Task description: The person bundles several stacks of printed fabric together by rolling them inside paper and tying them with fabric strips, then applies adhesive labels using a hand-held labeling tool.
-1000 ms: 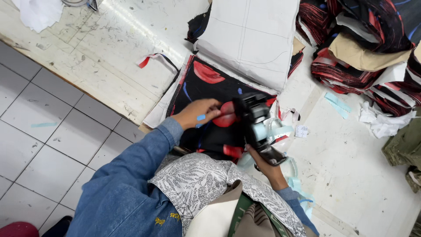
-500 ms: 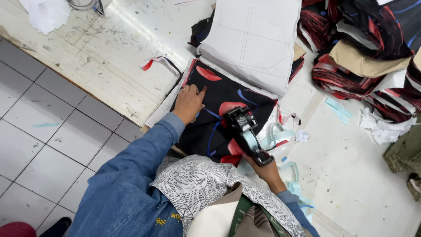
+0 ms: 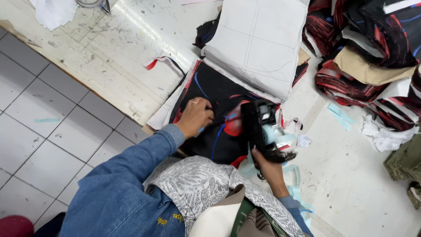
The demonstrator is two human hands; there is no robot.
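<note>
Black plastic label gun [image 3: 262,127] sits clamped in my right hand's [image 3: 268,169] grip. Just left of it, my left hand [image 3: 196,116] presses flat, fingers together, on the black fabric stack with red and blue print [image 3: 210,94].

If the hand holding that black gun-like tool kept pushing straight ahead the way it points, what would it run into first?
Probably the stack of white marked sheets. The right hand aims the black handheld tool up the table over the black-and-red printed fabric, which runs under that stack. Depth is hard to judge.

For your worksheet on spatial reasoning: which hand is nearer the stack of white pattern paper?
Left. The left hand presses the black fabric just below the stack; the right hand holds the black tool lower down.
</note>
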